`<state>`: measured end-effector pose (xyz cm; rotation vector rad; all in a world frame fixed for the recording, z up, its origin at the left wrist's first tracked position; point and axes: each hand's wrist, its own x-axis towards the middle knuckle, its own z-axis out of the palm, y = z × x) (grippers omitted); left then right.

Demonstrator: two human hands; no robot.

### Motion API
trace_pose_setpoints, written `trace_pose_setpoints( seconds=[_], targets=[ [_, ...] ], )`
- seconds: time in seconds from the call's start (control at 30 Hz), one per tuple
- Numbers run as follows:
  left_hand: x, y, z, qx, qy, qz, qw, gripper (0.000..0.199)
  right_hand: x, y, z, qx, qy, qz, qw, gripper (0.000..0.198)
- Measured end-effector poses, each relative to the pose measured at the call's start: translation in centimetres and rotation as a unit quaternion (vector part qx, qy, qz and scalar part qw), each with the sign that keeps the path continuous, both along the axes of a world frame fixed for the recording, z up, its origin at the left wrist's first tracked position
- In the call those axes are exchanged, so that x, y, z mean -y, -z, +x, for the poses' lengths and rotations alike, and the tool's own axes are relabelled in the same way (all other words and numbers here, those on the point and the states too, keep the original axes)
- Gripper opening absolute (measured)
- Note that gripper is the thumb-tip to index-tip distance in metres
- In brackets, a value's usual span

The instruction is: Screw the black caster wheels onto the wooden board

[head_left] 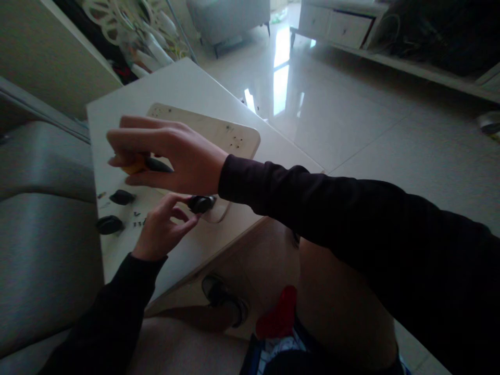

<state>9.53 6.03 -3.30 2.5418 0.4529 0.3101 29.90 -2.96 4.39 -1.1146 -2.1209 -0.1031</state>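
My left hand [162, 226] pinches a black caster wheel [201, 203] against the near corner of a pale wooden board [207, 133]. The board lies flat on a white table, with small groups of holes at its far corners. Above the board, my right hand [167, 153] is closed around a screwdriver [136, 164] with a yellow and black handle; its tip is hidden. Two loose black casters, one upper [122, 196] and one lower [109, 224], rest on the table left of my left hand. Several small dark screws [138, 224] lie beside that hand.
The white table [187, 78] has its edge close to my legs. A grey sofa [42, 250] stands along the left. Beyond are a grey seat [230, 21], a white cabinet [339, 26] and a glossy tiled floor [351, 120]. A shoe [224, 297] shows below the table.
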Motion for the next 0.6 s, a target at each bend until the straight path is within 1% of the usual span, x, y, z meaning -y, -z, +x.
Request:
trace_pose_setpoints(
  seconds=[0.07, 0.1, 0.13, 0.23, 0.3, 0.37, 0.43, 0.5, 0.6],
  targets=[
    [-0.1, 0.1, 0.0, -0.001, 0.002, 0.006, 1.0, 0.037, -0.1, 0.3, -0.7, -0.065, 0.049, 0.0, 0.997, 0.035],
    [-0.2, 0.2, -0.1, -0.001, 0.003, 0.009, 1.0, 0.037, 0.0, 0.4, -1.2, -0.1, 0.068, 0.01, 0.993, 0.035],
    [-0.2, 0.2, -0.1, 0.0, 0.003, 0.012, 1.0, 0.037, 0.0, 0.5, -1.6, -0.117, 0.072, 0.013, 0.99, 0.036],
    [-0.3, 0.3, -0.1, 0.005, 0.005, 0.005, 1.0, 0.035, 0.3, 0.3, -2.0, -0.12, 0.042, 0.007, 0.992, 0.048],
    [-0.2, 0.3, -0.1, 0.004, 0.008, -0.002, 1.0, 0.035, 0.5, 0.1, -1.8, -0.121, 0.02, 0.022, 0.992, 0.051],
    [-0.1, 0.3, -0.1, 0.005, 0.008, -0.007, 1.0, 0.036, 0.7, 0.0, -1.6, -0.149, 0.016, 0.068, 0.986, 0.051],
    [0.0, 0.2, -0.1, 0.004, 0.005, -0.011, 1.0, 0.035, 0.6, 0.2, -1.7, -0.189, 0.023, 0.124, 0.974, 0.052],
    [0.2, 0.0, -0.1, 0.003, 0.002, -0.016, 1.0, 0.036, 0.3, 0.6, -1.9, -0.216, 0.03, 0.152, 0.964, 0.055],
    [0.4, -0.2, -0.1, 0.0, -0.001, -0.011, 1.0, 0.038, -0.1, 1.0, -1.9, -0.213, 0.04, 0.129, 0.968, 0.06]
  ],
)
